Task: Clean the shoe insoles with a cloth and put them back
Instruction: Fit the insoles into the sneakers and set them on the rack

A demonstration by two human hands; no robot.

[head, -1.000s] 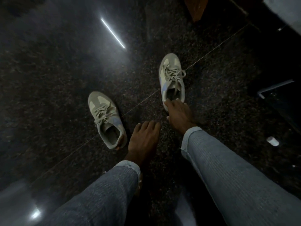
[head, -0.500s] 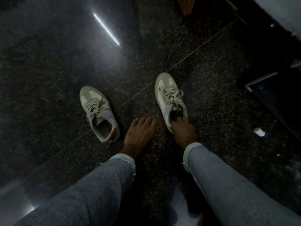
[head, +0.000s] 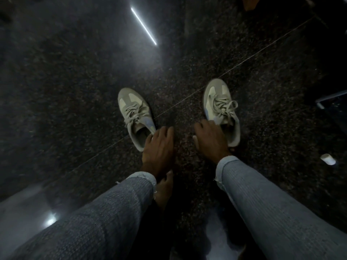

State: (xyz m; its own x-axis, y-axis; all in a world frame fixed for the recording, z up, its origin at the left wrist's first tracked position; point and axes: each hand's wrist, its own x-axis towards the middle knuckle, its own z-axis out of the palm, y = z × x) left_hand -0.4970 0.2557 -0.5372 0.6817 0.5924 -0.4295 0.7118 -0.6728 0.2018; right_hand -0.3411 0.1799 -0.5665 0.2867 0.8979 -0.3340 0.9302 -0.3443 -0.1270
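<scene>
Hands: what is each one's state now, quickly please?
Left hand: reaches into the left grey lace-up sneaker; grip cannot be told.
Right hand: on the right grey lace-up sneaker; grip unclear.

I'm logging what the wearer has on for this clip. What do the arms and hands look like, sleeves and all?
Both arms wear long sleeves of grey-blue ribbed knit. The left sleeve ends in a frayed cuff with loose threads; the right sleeve has a paler rolled cuff, also with a stray thread. The left hand and right hand are bare: no gloves, rings or watch visible.
</scene>
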